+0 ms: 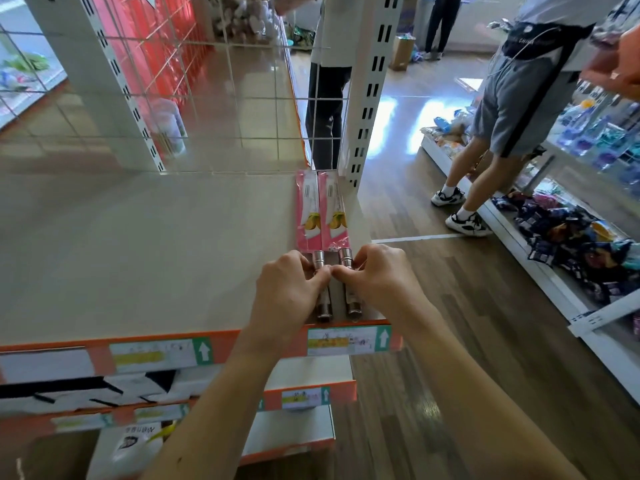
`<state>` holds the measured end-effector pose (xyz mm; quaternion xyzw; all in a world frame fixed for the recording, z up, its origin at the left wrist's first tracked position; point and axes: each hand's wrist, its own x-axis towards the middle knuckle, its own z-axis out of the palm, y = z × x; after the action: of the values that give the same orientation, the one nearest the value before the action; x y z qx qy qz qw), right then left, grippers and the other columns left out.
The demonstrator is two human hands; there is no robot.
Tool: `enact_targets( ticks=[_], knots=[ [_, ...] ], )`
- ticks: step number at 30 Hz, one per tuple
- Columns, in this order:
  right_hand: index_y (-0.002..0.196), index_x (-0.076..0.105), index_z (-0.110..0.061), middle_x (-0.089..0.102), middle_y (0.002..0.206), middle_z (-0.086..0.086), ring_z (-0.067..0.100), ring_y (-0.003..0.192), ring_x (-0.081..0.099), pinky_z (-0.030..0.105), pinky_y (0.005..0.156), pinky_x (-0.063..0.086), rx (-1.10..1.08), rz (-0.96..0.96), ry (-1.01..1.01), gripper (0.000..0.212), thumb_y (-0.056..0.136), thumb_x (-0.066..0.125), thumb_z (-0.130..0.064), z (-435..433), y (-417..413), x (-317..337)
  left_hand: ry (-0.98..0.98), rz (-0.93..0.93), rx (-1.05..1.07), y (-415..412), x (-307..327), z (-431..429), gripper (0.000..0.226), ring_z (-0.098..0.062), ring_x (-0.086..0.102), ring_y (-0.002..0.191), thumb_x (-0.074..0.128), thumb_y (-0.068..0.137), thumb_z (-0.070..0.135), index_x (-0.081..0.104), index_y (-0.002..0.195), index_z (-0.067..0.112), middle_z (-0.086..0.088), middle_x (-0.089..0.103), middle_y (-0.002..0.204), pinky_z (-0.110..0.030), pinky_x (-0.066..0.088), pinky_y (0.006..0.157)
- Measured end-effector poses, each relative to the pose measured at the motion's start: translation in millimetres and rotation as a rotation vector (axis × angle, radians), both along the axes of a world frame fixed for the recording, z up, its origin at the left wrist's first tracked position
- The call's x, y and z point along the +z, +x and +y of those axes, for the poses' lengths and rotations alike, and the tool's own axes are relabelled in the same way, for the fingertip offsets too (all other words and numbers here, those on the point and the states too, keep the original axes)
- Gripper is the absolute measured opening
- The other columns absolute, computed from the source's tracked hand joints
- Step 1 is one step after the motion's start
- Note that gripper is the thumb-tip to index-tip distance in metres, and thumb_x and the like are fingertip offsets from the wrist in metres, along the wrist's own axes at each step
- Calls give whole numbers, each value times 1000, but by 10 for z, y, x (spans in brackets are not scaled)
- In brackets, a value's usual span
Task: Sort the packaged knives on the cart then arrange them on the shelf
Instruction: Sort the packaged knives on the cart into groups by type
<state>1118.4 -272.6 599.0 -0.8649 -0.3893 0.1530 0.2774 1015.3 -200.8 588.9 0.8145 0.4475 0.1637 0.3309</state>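
Both hands are on the goods! Your left hand [291, 285] curls its fingers round the shiny, round steel handle of the left packaged knife [306, 209]. Your right hand [377, 275] pinches the matching handle of the right packaged knife [334, 209], and your fingertips meet between the two.

The pair lie side by side, touching, at the right end of the smooth cream metal shelf [156, 237]. Their blades point at the white wire grid [207, 98] behind, and the handle ends sit just short of the orange front rail [242, 341] with its paper price labels [349, 339]. The sleeves are glossy pink card printed with yellow fruit, under crinkly clear film.

By my reading, two knives are placed and you're squaring them up. The cart is out of view, so I cannot tell how many remain, and most of this shelf lies bare.
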Motion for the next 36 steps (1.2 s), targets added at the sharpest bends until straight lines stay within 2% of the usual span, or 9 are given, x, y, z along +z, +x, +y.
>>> enact_targets(
  ticks=[3, 7, 10, 16, 20, 23, 29, 32, 36],
  knots=[
    [82, 65, -2, 67, 80, 10, 24, 76, 66, 39, 70, 57, -18, -39, 18, 36, 80, 69, -38, -21, -10, 6, 13, -10, 10, 26, -13, -23, 35, -15, 60, 81, 61, 86, 38, 63, 106, 9, -7, 69, 98, -21, 45, 71],
    [74, 60, -12, 60, 69, 1, 20, 73, 65, 36, 69, 57, -7, -36, 22, 28, 81, 69, -38, -51, -3, 20, -1, -18, 4, 38, -14, -37, 34, -17, 63, 83, 62, 86, 37, 61, 107, 9, -7, 69, 98, -23, 48, 72],
    [73, 61, -12, 60, 70, 1, 17, 68, 62, 31, 64, 54, -9, -48, 18, 30, 81, 68, -39, -56, 9, 9, 18, -15, 7, 33, -6, -36, 35, -17, 64, 84, 62, 86, 37, 61, 107, 9, -7, 70, 98, -23, 48, 73],
    [81, 65, -8, 64, 76, 5, 21, 75, 64, 36, 70, 56, -18, -39, 0, 33, 80, 68, -42, -70, 44, -6, 42, -4, 17, 19, 6, -58, 35, -18, 65, 86, 62, 86, 38, 61, 108, 10, -7, 70, 99, -20, 46, 71],
    [80, 63, -10, 64, 75, 4, 18, 71, 63, 31, 63, 53, 0, -27, -20, 32, 82, 66, -42, -81, 50, 10, 57, 12, 12, 13, 18, -62, 36, -19, 64, 87, 60, 87, 38, 60, 110, 10, -7, 70, 99, -21, 44, 71],
    [76, 56, -18, 55, 65, -6, 5, 60, 55, 18, 51, 45, 4, -12, -33, 26, 86, 62, -41, -109, 61, 16, 72, 29, 10, -17, 24, -60, 35, -20, 64, 85, 59, 87, 40, 61, 107, 12, -7, 70, 97, -26, 49, 73],
    [106, 61, -19, 62, 95, 0, 15, 79, 56, 26, 66, 43, 18, -103, -43, 30, 89, 56, -43, -115, 32, 97, 80, 56, 18, -114, 104, -55, 35, -15, 60, 81, 56, 88, 44, 59, 110, 17, 0, 68, 96, -26, 46, 72],
    [106, 63, -21, 62, 102, 0, 17, 85, 55, 26, 68, 39, 58, -164, 38, 27, 89, 55, -40, -90, -18, 150, 95, 69, 83, -232, 162, -44, 37, -17, 64, 88, 57, 87, 45, 59, 111, 18, 2, 68, 100, -27, 47, 74],
    [107, 64, -20, 62, 110, 0, 21, 97, 57, 30, 78, 48, 173, -206, 92, 28, 89, 55, -39, 48, -211, 191, 101, 80, 202, -516, 240, 9, 37, -17, 65, 94, 57, 86, 46, 59, 111, 19, 3, 67, 105, -27, 47, 78]
  ],
)
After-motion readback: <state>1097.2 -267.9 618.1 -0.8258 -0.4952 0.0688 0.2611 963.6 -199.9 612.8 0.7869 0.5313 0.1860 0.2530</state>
